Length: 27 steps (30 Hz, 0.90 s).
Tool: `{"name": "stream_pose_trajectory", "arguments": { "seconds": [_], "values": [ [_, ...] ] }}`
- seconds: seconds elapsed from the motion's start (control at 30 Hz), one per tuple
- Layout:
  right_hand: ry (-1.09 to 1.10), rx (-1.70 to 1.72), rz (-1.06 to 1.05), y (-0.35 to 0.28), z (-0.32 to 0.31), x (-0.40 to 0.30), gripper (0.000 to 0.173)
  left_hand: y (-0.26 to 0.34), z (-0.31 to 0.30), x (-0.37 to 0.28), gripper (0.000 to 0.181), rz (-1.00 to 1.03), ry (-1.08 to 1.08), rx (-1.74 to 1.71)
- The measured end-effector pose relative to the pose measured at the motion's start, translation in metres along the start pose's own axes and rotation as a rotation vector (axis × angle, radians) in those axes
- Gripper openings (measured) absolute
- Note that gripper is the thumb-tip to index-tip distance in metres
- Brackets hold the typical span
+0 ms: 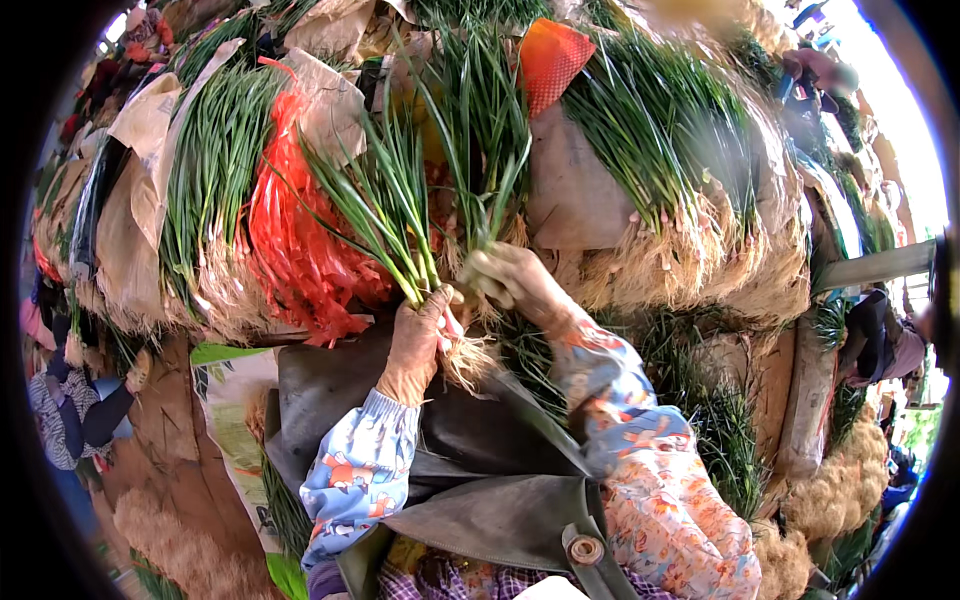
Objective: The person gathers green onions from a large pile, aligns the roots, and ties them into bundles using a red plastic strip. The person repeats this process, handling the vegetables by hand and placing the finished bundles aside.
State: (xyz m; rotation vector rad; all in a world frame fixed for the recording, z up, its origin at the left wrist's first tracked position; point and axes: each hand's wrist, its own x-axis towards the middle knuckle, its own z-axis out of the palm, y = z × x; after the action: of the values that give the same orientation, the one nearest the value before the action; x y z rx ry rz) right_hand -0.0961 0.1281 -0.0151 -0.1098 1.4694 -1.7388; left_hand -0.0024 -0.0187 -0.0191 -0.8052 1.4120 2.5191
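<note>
A small bunch of young allium plants (405,247), like green garlic, is clasped at its lower stems in my left hand (415,337). Pinkish bulbs and pale stringy roots (466,360) stick out below the thumb, over a dark apron (465,427). To the right, my right hand (517,279) has curled, motion-blurred fingers at the foot of another clump of green plants (484,142). Whether those fingers grip any stems is unclear. Red plastic strips (289,225) hang in a bundle left of the held bunch.
Larger bunches of the plants lie left (221,165) and right (652,127), roots towards me. Between them are brown paper sheets (577,187) and an orange mesh piece (553,64). Loose green leaves (712,405) lie at right, near a wooden post (806,405). Other people (82,412) sit at the sides.
</note>
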Motion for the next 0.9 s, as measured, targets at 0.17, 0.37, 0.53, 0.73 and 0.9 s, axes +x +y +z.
{"name": "stream_pose_trajectory", "arguments": {
  "seconds": [0.17, 0.37, 0.53, 0.73, 0.9],
  "values": [
    [-0.216, -1.357, 0.098, 0.112, -0.114, -0.086, 0.029, 0.027, 0.003, -0.006, 0.025, 0.199, -0.056, -0.059],
    [0.616, -1.098, -0.382, 0.037, -0.021, 0.008, 0.030, -0.002, 0.004, 0.007, 0.027, -0.033, -0.033, 0.089],
    [0.384, -0.625, 0.051, 0.032, -0.017, 0.071, 0.022, -0.022, -0.005, 0.014, 0.029, -0.001, 0.042, 0.259],
    [0.254, 0.351, 0.005, 0.005, 0.019, 0.020, 0.013, -0.011, 0.009, 0.002, 0.023, -0.111, -0.184, -0.184],
    [0.156, 0.347, -0.034, 0.009, -0.002, 0.030, 0.014, 0.003, 0.023, -0.002, 0.024, -0.089, -0.106, -0.243]
  ]
}}
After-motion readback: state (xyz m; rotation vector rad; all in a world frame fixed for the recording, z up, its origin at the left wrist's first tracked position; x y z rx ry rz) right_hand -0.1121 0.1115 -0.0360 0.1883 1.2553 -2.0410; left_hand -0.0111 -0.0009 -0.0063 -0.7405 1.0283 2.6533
